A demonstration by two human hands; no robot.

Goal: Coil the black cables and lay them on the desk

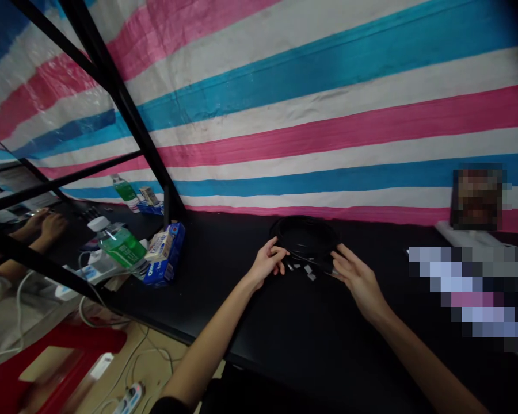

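Note:
A black cable (304, 249), wound into a round coil, rests on the black table close to the striped sheet. My left hand (268, 263) holds the coil's left side, thumb and forefinger at the loops and the other fingers curled below. On the opposite side, the fingers of my right hand (357, 280) grip the coil's right front edge, where what looks like a cable end shows near the fingertips. Several small grey pieces, perhaps connectors (309, 271), lie at the coil's front between my hands. Their exact shape is too small to make out.
Left of me stand a tilted bottle of green liquid (123, 247) and a blue box (166, 264) with a smaller carton on it. Black metal bars (133, 126) rise there. Beyond them are another person's hands (49, 224), a power strip (80, 279) and loose white cords.

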